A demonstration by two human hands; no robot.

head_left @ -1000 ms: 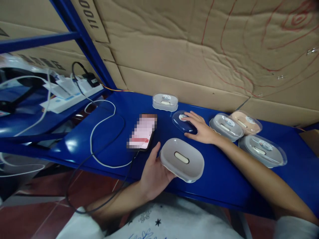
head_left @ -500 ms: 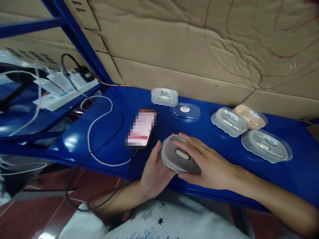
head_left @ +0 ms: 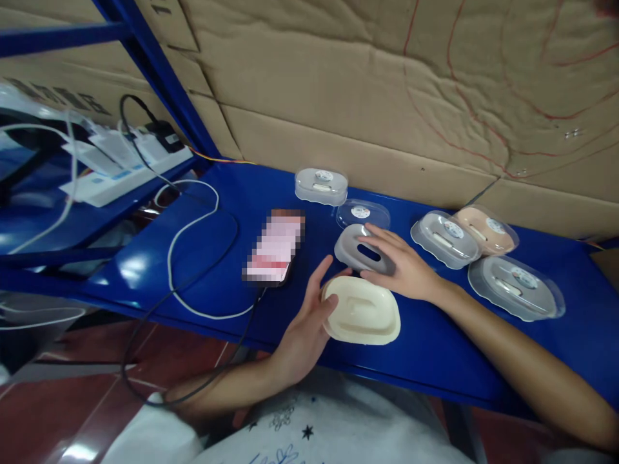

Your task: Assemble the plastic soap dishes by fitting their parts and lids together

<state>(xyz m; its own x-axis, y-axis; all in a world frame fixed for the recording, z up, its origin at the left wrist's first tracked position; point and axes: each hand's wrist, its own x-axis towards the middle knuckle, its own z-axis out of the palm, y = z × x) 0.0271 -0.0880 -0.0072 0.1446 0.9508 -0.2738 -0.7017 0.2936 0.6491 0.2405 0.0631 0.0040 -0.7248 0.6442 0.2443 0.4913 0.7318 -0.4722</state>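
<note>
My left hand (head_left: 309, 322) grips the left end of a cream oval tray (head_left: 365, 312), its thumb over the rim. The tray has a raised ridge in its middle and looks like part of a soap dish. Just beyond it, my right hand (head_left: 403, 264) is wrapped over the right side of a grey oval cover (head_left: 351, 248) with a long slot in its top; blue shows through the slot. Whether the cover touches the shelf I cannot tell. A clear plastic lid (head_left: 374, 211) with a round sticker lies right behind the cover.
A lit phone (head_left: 275, 248), its screen blurred, lies left with a cable (head_left: 242, 316) attached. Clear-lidded oval boxes stand behind: one white-grey (head_left: 322, 188), two grey (head_left: 445, 238) (head_left: 515, 287), one peach (head_left: 486, 231). Cardboard (head_left: 314, 84) backs the blue shelf (head_left: 193, 270). A power strip (head_left: 126, 180) sits far left.
The grey cover has come off the cream tray. My right hand has carried it away from me towards the clear lid, while my left hand keeps the tray near the shelf's front.
</note>
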